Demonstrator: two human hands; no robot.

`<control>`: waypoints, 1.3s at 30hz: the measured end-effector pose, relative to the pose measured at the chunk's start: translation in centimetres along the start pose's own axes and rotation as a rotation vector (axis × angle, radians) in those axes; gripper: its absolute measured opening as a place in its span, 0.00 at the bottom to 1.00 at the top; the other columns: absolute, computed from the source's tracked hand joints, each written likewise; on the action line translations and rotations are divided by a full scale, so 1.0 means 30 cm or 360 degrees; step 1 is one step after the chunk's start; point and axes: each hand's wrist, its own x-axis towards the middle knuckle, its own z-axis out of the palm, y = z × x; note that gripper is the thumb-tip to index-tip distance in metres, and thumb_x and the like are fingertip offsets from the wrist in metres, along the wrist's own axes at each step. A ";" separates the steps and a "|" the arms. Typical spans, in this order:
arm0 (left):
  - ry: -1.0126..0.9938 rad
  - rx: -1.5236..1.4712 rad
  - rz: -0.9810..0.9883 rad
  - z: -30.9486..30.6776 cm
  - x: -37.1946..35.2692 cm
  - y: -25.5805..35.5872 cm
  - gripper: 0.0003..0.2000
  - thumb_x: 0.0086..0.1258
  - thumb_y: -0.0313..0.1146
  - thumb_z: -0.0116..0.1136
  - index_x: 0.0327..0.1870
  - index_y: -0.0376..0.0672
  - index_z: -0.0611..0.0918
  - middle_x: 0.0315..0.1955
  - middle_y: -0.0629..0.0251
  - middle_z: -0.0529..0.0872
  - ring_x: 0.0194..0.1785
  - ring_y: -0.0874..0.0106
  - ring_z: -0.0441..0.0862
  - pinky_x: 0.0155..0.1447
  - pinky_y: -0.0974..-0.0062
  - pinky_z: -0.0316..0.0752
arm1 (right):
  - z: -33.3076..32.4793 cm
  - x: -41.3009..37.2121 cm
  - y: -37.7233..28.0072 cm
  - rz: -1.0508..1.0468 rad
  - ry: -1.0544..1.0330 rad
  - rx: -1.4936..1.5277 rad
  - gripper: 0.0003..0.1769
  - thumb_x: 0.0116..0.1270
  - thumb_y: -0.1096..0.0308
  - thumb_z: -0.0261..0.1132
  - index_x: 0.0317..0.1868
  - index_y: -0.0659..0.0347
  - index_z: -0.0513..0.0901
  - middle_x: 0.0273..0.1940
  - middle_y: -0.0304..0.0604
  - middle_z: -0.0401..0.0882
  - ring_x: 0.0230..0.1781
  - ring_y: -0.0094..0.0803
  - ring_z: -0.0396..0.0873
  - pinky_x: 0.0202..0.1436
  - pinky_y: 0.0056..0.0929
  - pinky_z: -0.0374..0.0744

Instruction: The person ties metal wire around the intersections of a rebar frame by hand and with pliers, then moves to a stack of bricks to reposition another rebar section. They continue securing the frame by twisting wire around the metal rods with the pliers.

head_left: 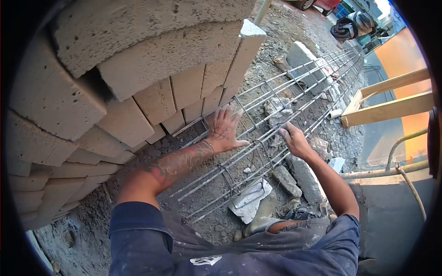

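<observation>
A long cage of thin steel bars point(258, 141) tied with square stirrups runs from the lower middle to the upper right, above rubble-strewn ground. My left hand point(224, 131) lies on the cage's left side with its fingers spread, close to the stacked blocks. On the right side of the cage, my right hand point(293, 139) is closed, thumb and fingers pressed together at a bar. A square stirrup point(248, 193) shows at the near end, over a white broken slab point(251, 200).
Stacked pale blocks point(161, 101) rise on the left. Concrete chunks point(301, 177) lie under and beside the cage. A wooden frame point(391, 110) and a grey metal surface point(391, 216) stand on the right. Farther back are a black bundle point(352, 26) and a red vehicle point(324, 4).
</observation>
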 end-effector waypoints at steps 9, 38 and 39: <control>-0.0011 0.0369 -0.0506 0.190 0.145 0.014 0.57 0.34 0.69 0.67 0.65 0.39 0.61 0.64 0.39 0.53 0.70 0.48 0.47 0.70 0.50 0.45 | 0.124 0.133 0.158 0.0060 0.0228 0.0696 0.08 0.68 0.70 0.54 0.41 0.65 0.76 0.24 0.44 0.73 0.24 0.27 0.69 0.31 0.28 0.70; 0.0581 -0.0066 -0.1800 0.111 -0.139 0.122 0.19 0.61 0.44 0.55 0.17 0.37 0.79 0.19 0.49 0.79 0.28 0.50 0.78 0.33 0.58 0.69 | 0.257 0.219 0.103 0.0012 0.0345 0.0266 0.13 0.57 0.60 0.64 0.33 0.63 0.84 0.26 0.54 0.80 0.28 0.47 0.80 0.36 0.39 0.75; 0.0588 -0.0081 -0.1853 0.113 -0.134 0.121 0.20 0.61 0.44 0.55 0.16 0.36 0.78 0.18 0.49 0.78 0.28 0.50 0.77 0.33 0.58 0.69 | 0.252 0.216 0.097 0.0035 0.0317 0.0249 0.13 0.57 0.60 0.64 0.33 0.63 0.84 0.26 0.54 0.80 0.29 0.48 0.80 0.37 0.39 0.75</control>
